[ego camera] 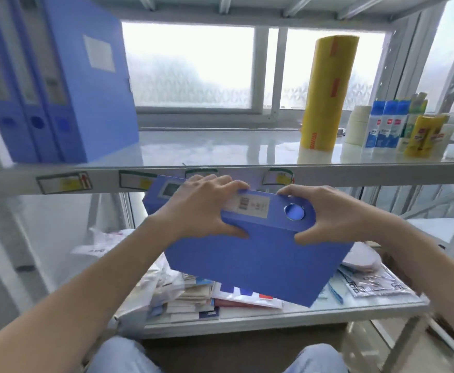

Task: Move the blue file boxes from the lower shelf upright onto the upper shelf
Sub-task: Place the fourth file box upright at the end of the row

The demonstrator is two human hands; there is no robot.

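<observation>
I hold a blue file box [258,262] in front of the shelving, just below the upper shelf's front edge [220,175]. It is tilted, its labelled spine with a round finger hole facing up toward me. My left hand [201,208] grips the spine's left part, thumb on the box's broad face. My right hand [331,214] clasps the right end by the finger hole. Three blue file boxes [59,84] stand upright side by side at the left of the upper shelf. Another blue box [161,191] shows partly behind my left hand.
On the upper shelf's right stand a tall yellow roll [325,95], white tape rolls [357,125] and several glue bottles [398,125]. The lower shelf [274,317] carries piled booklets, papers and plastic bags. Windows lie behind. My knees show at the bottom.
</observation>
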